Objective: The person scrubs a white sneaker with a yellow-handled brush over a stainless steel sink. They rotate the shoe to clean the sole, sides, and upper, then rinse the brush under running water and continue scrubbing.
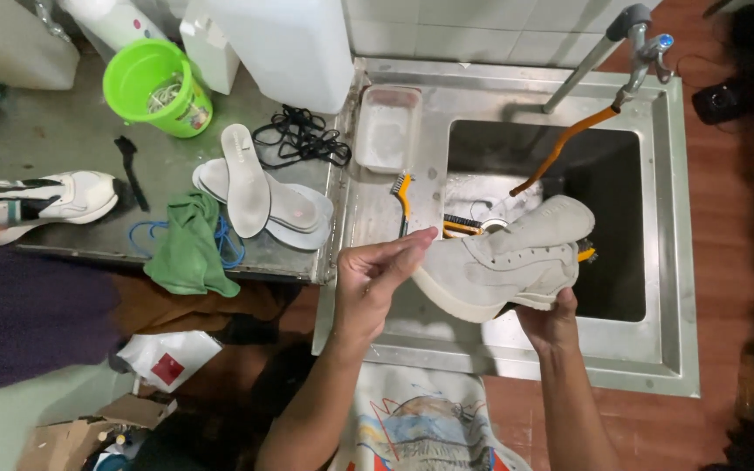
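Shoe (pixel 506 262), a pale grey sneaker without laces, was held between both hands above the front edge of the steel sink (pixel 656 349), its toe pointing away and to the right; the left hand (pixel 375 281) gripped the heel end, fingers stretched flat along the side and forearm rising from below; the right hand (pixel 548 316) cupped the sole from underneath, fingers curled up around it, wrist bent back; just beyond the hands lay a yellow-handled brush (pixel 403 199), and an orange hose (pixel 560 150) hung from the tap (pixel 641 39); well off to the left of the left hand lay white insoles (pixel 246 179), a green cloth (pixel 187 249), black laces (pixel 300 138) and a green bucket (pixel 157 85).
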